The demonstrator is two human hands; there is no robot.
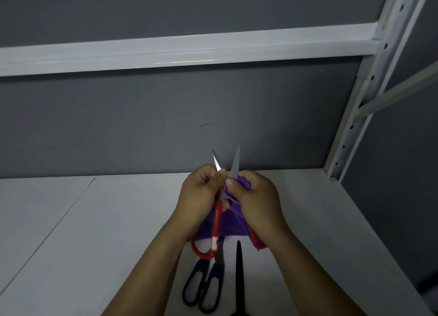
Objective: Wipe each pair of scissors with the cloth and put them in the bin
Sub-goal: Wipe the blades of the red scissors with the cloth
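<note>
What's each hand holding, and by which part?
Left hand grips the red-handled scissors by one open blade, near the pivot. Right hand pinches the purple cloth against the other blade's base.

Light: dim, cool, even; source not in view.
Glare: thin bright streak along the white shelf beam (184,61), with a soft dark band beneath it.
Distortion: wide-angle lean on the upright post (355,116).
Focus: slightly soft overall. The blades of the red-handled scissors (216,223) are faintly blurred.
</note>
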